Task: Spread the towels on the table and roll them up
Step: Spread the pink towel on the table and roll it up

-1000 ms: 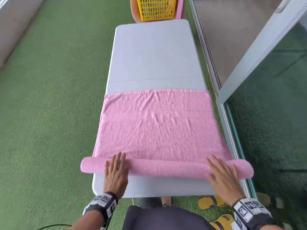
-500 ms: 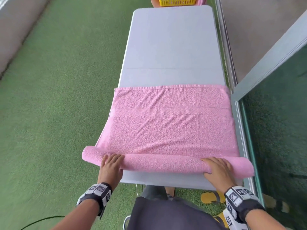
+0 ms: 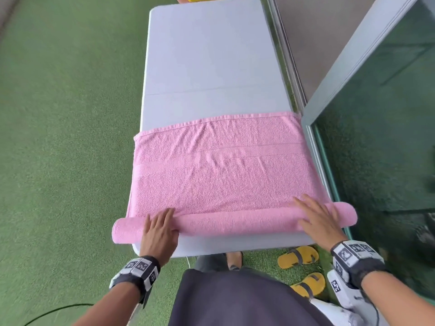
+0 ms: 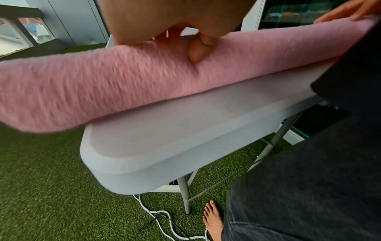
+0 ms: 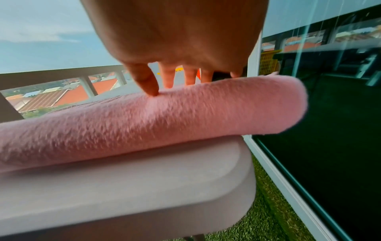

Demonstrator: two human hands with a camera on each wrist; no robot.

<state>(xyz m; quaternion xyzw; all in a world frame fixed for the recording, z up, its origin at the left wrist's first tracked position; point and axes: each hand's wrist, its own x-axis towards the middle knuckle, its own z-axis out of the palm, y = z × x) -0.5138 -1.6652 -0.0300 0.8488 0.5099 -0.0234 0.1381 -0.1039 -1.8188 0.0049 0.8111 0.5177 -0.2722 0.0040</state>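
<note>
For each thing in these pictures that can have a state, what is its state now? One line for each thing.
pink towel: partly rolled; the near end forms a roll, the rest lies flat on the table.
towel roll: lies across the table's near end, both ends overhanging the sides.
left hand: fingers straight, pressing on the roll.
right hand: fingers straight, spread, pressing on the roll.
white table: far half bare.
yellow sandals: off, on the grass.

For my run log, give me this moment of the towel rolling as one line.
step: rolling | pink towel: near end rolled, rest flat on table | left hand: flat on roll | right hand: flat on roll
</note>
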